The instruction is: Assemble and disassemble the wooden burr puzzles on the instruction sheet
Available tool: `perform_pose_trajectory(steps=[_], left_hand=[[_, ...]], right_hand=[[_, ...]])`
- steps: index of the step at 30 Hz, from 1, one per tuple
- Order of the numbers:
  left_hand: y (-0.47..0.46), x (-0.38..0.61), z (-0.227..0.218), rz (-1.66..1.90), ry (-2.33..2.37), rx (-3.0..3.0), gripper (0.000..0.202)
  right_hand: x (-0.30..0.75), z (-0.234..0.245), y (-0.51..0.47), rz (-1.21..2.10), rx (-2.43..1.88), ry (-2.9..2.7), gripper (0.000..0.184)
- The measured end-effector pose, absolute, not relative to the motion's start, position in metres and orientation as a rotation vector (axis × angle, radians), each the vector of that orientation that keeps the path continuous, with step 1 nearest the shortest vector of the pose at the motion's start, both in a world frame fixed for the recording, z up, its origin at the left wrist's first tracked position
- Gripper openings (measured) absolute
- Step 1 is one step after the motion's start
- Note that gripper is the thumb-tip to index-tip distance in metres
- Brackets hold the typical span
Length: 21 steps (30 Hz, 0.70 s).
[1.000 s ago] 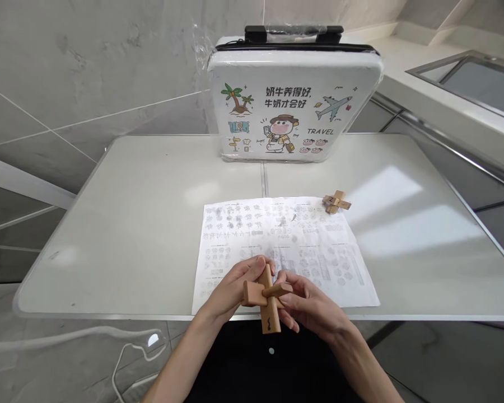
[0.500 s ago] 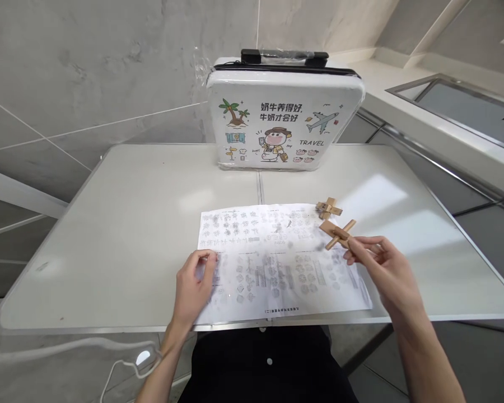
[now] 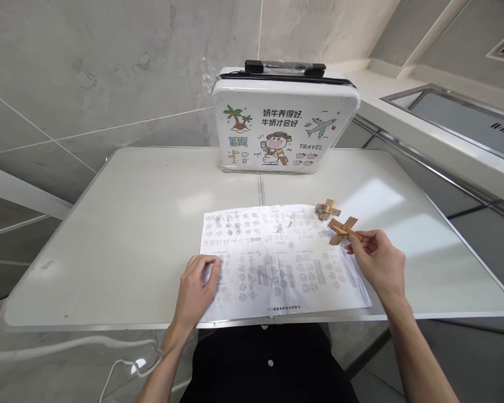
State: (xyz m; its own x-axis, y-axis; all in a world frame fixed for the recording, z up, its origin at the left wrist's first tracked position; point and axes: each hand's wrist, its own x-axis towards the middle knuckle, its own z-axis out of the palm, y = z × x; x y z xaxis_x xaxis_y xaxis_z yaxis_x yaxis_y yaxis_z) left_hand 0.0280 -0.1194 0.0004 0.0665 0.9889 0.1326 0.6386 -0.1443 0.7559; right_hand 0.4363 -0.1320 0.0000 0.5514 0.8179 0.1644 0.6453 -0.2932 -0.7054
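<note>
My right hand (image 3: 380,260) pinches a wooden burr puzzle (image 3: 343,229) by one of its bars, between thumb and fingers. The puzzle is a cross of light brown bars, tilted over the right side of a printed sheet (image 3: 294,305). Just behind it, a second, smaller-looking wooden burr puzzle (image 3: 327,209) sits at the sheet's far right corner, marked with a dark character. My left hand (image 3: 197,285) rests on the sheet's left edge, fingers loosely curled and thumb a little apart, with nothing visible in it. Small grey diagrams in rows cover the creased sheet.
A white case (image 3: 285,129) with cartoon prints and a black handle stands at the back of the white folding table (image 3: 121,240). A white cable (image 3: 88,341) hangs by the front left. To the right is a counter with a sink (image 3: 457,117). A tiled wall rises behind.
The puzzle in my right hand has turned, now showing a broader cross shape, and has shifted slightly right. My left hand stays on the sheet. The view has shifted slightly.
</note>
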Motion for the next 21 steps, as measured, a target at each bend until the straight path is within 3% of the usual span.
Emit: perform_pose_trajectory(steps=[13,18,21], left_hand=[[-0.122,0.027,0.0,0.906,1.615,1.835,0.022],[-0.123,0.026,-0.001,0.92,1.624,1.838,0.022],[-0.123,0.026,-0.002,0.923,1.622,1.852,0.022]], right_hand=[[0.437,0.005,-0.129,0.291,-2.088,-1.197,0.029],[0.426,0.008,-0.15,0.073,-2.061,-1.177,0.042],[0.409,0.005,-0.17,-0.016,-1.964,-1.122,0.04]])
